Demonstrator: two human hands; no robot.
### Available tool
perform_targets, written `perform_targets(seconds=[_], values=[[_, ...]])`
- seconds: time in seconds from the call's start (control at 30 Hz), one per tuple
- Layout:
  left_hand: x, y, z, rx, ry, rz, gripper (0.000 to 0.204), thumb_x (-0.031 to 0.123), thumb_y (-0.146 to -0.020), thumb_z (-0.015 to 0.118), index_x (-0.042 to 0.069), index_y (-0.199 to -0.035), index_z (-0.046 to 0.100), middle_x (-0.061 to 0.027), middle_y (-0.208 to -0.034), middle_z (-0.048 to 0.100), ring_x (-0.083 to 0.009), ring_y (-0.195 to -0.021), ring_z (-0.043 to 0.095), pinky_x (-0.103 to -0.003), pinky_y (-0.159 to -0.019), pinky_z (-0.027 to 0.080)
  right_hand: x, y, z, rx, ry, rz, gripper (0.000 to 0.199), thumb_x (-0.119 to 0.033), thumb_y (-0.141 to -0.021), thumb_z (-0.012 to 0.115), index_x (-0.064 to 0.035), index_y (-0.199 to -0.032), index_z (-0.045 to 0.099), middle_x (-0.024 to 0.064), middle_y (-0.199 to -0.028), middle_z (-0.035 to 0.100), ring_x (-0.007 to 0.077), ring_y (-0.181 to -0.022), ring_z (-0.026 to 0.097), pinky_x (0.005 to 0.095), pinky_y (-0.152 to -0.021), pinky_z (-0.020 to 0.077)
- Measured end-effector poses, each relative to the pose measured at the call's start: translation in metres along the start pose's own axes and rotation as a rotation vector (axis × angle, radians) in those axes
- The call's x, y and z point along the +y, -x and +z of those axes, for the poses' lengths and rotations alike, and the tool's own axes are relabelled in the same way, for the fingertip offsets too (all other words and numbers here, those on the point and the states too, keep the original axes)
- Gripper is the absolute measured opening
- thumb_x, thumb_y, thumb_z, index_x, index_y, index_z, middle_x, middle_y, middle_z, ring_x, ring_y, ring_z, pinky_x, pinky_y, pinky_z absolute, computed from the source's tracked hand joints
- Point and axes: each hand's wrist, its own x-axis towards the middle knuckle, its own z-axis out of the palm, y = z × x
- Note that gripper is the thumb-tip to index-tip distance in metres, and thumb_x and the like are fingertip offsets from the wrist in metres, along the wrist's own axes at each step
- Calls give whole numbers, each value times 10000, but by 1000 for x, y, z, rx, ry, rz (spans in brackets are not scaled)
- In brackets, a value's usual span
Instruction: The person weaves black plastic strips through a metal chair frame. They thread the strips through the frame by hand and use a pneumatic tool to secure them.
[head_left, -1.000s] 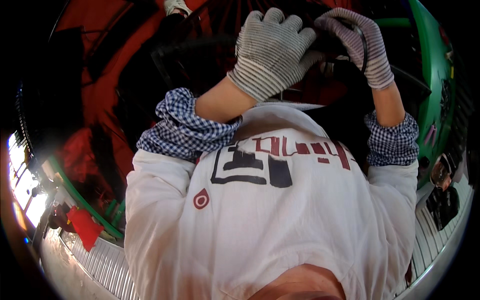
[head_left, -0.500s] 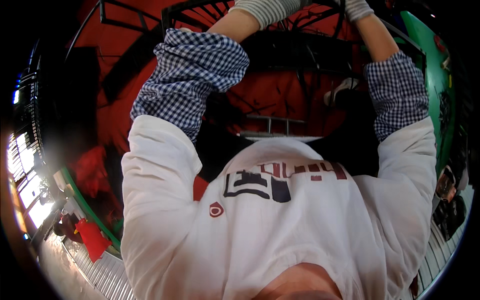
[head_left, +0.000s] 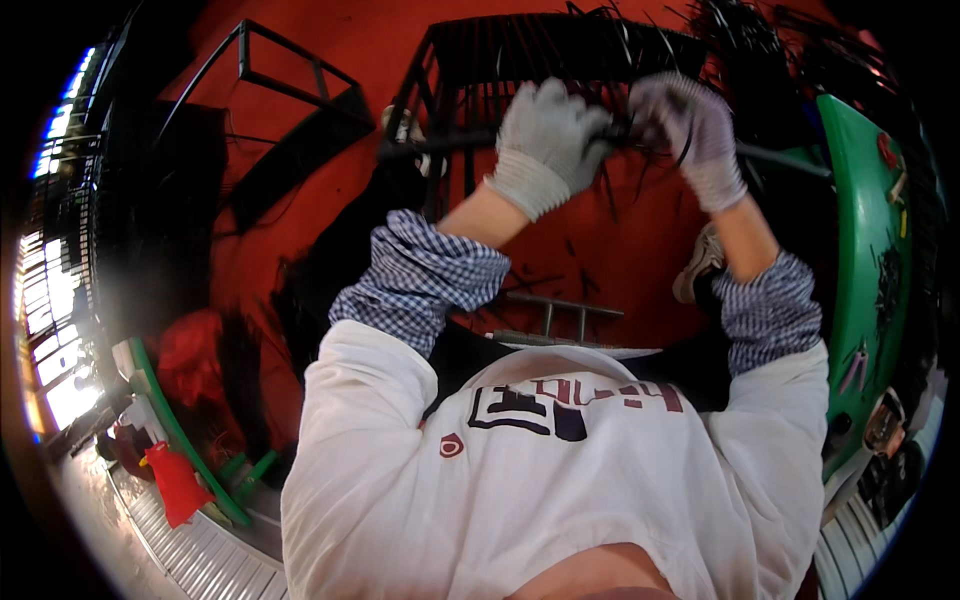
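Head view, looking down over a white printed sweatshirt [head_left: 560, 480] with blue checked cuffs. At far left a red cone-shaped object [head_left: 176, 482] stands beside a green curved rail [head_left: 180, 440]. Above it, an empty black metal frame [head_left: 290, 90] lies on the red floor [head_left: 340, 40]. Toward the middle, the left hand [head_left: 545, 140] (in a grey knit glove) is clenched around a long dark metal rod [head_left: 440, 146] that runs across a black wire rack [head_left: 540, 60]. Just beside it, the right hand [head_left: 690, 125], also gloved, is closed on the same rod with thin black ties between its fingers. At far right stands a green curved panel [head_left: 860, 230].
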Motion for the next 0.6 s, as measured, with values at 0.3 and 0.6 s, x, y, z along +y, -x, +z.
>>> perform_targets(seconds=[0.3,0.6], values=[[18,189,95,-915,111,-179,415,291,-809,745,193,-1198,639,-51,-1063,658,-249,-1106,560,-429,-1000,384,89,58,67,-281,8,510,155,-78,-986,631,29,-1059,717,108,-942,758,99,-710,660,244,-624,555],[2,219,106,-935,169,-288,396,274,-792,743,202,-1171,654,-52,-1052,627,-265,-1110,543,-466,-980,380,117,-11,99,-432,-15,493,122,-53,-959,655,-20,-1044,738,46,-896,744,66,-700,661,207,-580,541]])
